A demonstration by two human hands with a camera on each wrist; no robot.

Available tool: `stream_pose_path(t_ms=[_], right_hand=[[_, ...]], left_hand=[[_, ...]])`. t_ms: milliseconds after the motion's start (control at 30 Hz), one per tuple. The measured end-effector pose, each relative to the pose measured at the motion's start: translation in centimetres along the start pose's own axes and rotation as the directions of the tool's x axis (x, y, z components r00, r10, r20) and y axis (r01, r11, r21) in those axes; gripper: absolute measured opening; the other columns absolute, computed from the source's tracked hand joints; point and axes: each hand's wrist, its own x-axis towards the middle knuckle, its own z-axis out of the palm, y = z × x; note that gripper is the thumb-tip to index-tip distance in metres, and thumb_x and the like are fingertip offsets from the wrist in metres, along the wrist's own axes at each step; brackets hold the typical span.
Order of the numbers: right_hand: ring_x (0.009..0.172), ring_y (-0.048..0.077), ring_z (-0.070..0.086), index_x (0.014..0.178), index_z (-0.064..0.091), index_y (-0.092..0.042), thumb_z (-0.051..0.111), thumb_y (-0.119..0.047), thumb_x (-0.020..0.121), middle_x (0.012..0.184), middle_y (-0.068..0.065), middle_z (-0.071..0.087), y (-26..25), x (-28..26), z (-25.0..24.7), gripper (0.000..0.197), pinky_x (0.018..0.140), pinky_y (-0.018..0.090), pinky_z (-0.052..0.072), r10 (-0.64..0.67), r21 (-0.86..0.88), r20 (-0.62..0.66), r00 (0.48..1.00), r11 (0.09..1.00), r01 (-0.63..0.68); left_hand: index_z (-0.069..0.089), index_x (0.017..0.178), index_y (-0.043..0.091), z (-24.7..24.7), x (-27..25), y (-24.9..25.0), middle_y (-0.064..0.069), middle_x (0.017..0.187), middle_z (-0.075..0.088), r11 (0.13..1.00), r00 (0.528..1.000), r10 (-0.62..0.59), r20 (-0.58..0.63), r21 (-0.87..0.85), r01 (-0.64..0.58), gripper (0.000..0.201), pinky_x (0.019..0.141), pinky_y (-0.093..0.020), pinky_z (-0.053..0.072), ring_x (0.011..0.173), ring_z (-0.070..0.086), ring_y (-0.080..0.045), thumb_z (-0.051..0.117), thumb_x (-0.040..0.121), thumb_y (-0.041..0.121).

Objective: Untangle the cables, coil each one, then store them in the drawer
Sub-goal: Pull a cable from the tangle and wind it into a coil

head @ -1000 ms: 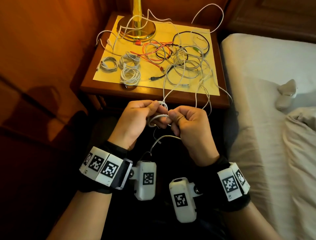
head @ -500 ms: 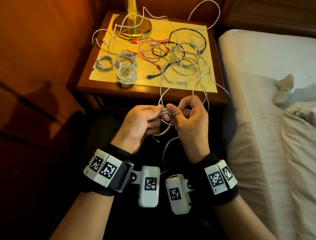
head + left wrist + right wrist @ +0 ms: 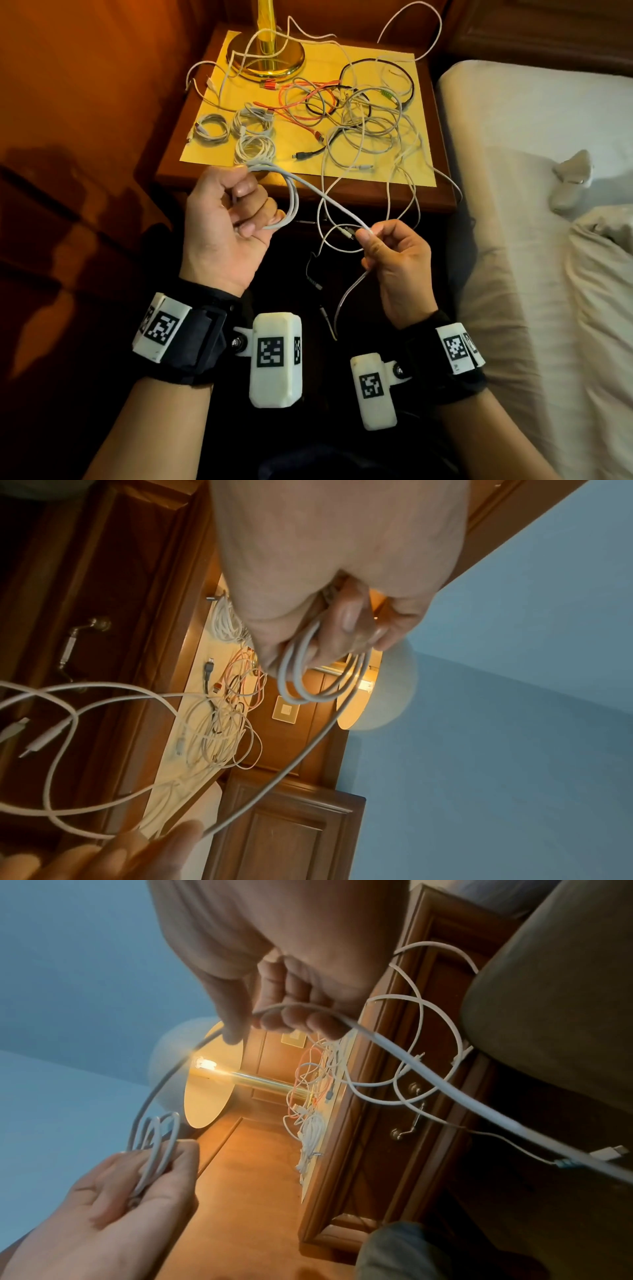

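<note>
Head view: left hand (image 3: 227, 219) raised palm-up just in front of the counter (image 3: 171, 176), fingers curled round a few finished loops of white cable (image 3: 291, 202), probably to keep the turns from springing apart while more gets wound on. From the loops a straight run crosses to right hand (image 3: 394, 263), thumb and forefinger pinched on it, other fingers loosely curled; prob. feeding slack and keeping tension so next turn lies flat. Free tail hangs below right hand toward the dark floor. Three coiled cables (image 3: 251, 135) parked at the counter's near-left on yellow mat (image 3: 421, 171), apart from the tangled pile (image 3: 356, 116) mid-right, likely to keep done and undone separate. Lamp base (image 3: 265, 56) at back, w/ strands draped round it. Some strands spill over front edge. Bed (image 3: 548, 240) to the right.

Left wrist view: fingers (image 3: 346, 620) wrapped over a bundle of about three loops (image 3: 308, 680), thumb side hidden. One strand leaves the bundle and runs down to the other hand's fingertips (image 3: 185, 829). Drawer handle (image 3: 80, 639) visible on the front; drawer looks closed, so storing not begun.

Right wrist view: thumb (image 3: 232, 1018) and fingertips clamped on the cable; one side arcs over to the loops in the left hand, other side trails off lower right. Plug ends (image 3: 609, 1152) dangle there; can't tell which cable they belong to.
</note>
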Motion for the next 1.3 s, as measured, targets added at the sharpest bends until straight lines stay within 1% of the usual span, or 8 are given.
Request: stream_pose_path(t_ms=[300, 433, 633, 867, 933, 1033, 1167, 1300], right_hand=[[0.052, 0.012, 0.051, 0.062, 0.064, -0.003, 0.08, -0.008, 0.074, 0.056, 0.007, 0.057, -0.6, -0.6, 1.3, 0.021, 0.053, 0.021, 0.043, -0.095, -0.401, 0.048, 0.994, 0.91, 0.106], [0.044, 0.002, 0.047, 0.057, 0.063, -0.013, 0.077, -0.015, 0.078, 0.044, -0.01, 0.052, -1.1, -1.1, 2.3, 0.026, 0.05, 0.014, 0.036, -0.025, -0.542, 0.196, 0.98, 0.83, 0.13], [0.043, 0.005, 0.039, 0.064, 0.065, -0.011, 0.065, -0.013, 0.09, 0.042, -0.011, 0.044, -3.2, -1.8, 3.9, 0.026, 0.049, 0.02, 0.032, 0.001, -0.5, 0.444, 0.896, 0.83, 0.247], [0.045, 0.0, 0.052, 0.078, 0.06, 0.007, 0.063, 0.002, 0.088, 0.05, -0.009, 0.059, -4.5, -1.3, 4.2, 0.011, 0.051, 0.01, 0.038, -0.218, -0.228, 0.262, 0.94, 0.933, 0.28], [0.041, 0.012, 0.054, 0.082, 0.053, 0.002, 0.067, 0.002, 0.085, 0.049, 0.006, 0.06, -4.4, -1.1, 4.2, 0.015, 0.044, 0.02, 0.041, -0.249, -0.173, 0.186, 0.951, 0.944, 0.281], [0.047, 0.038, 0.056, 0.077, 0.05, -0.012, 0.075, -0.014, 0.08, 0.059, 0.031, 0.054, -3.7, -0.5, 4.3, 0.025, 0.044, 0.041, 0.046, -0.278, -0.238, 0.111, 0.954, 0.925, 0.297], [0.048, 0.007, 0.035, 0.071, 0.05, -0.009, 0.08, -0.014, 0.077, 0.053, 0.0, 0.042, -3.5, -0.1, 4.0, 0.03, 0.046, 0.022, 0.033, -0.31, -0.334, 0.025, 0.95, 0.894, 0.3], [0.051, 0.006, 0.034, 0.067, 0.048, -0.011, 0.08, -0.016, 0.076, 0.056, -0.008, 0.04, -3.4, -0.1, 4.1, 0.034, 0.047, 0.021, 0.032, -0.287, -0.317, 0.013, 0.958, 0.907, 0.276]], left_hand=[[0.051, 0.065, 0.016, -0.3, 0.7, -0.7, 0.008, 0.045, 0.028, 0.995, 0.992, 0.099, -0.077, -0.019, -0.101, 0.037, 0.056, -0.021, 0.026, 0.045, 0.023, -0.008, 0.04, 0.1, 0.016], [0.054, 0.078, 0.009, 0.1, 0.4, -1.4, 0.008, 0.048, 0.04, 0.96, 0.98, 0.192, -0.045, 0.218, -0.178, 0.032, 0.053, -0.019, 0.032, 0.049, 0.033, -0.007, 0.038, 0.104, 0.017], [0.063, 0.082, 0.008, 0.0, -0.1, -2.1, 0.0, 0.054, 0.055, 0.835, 0.985, 0.155, 0.08, 0.522, -0.174, 0.031, 0.068, -0.027, 0.043, 0.055, 0.053, -0.015, 0.044, 0.102, 0.021], [0.067, 0.082, 0.001, 0.4, -0.4, -2.6, -0.011, 0.056, 0.055, 0.806, 0.996, -0.018, 0.086, 0.591, -0.036, 0.033, 0.065, -0.032, 0.042, 0.055, 0.052, -0.023, 0.048, 0.099, 0.022], [0.064, 0.087, -0.01, 0.5, -0.6, -2.6, -0.007, 0.048, 0.049, 0.804, 0.989, -0.081, 0.121, 0.595, -0.006, 0.037, 0.054, -0.027, 0.042, 0.046, 0.048, -0.021, 0.046, 0.1, 0.02], [0.063, 0.073, -0.004, 0.9, -1.0, -2.8, -0.002, 0.041, 0.042, 0.822, 0.98, -0.127, 0.156, 0.569, 0.016, 0.04, 0.042, -0.024, 0.036, 0.039, 0.038, -0.017, 0.043, 0.101, 0.018], [0.058, 0.074, -0.002, 1.9, -1.7, -2.8, 0.003, 0.036, 0.045, 0.842, 0.97, -0.148, 0.192, 0.539, 0.022, 0.038, 0.04, -0.023, 0.036, 0.042, 0.031, -0.021, 0.037, 0.101, 0.015], [0.054, 0.068, 0.0, 2.0, -1.7, -2.8, 0.003, 0.034, 0.038, 0.869, 0.968, -0.175, 0.18, 0.491, 0.066, 0.039, 0.043, -0.026, 0.042, 0.046, 0.037, -0.027, 0.036, 0.099, 0.014]])
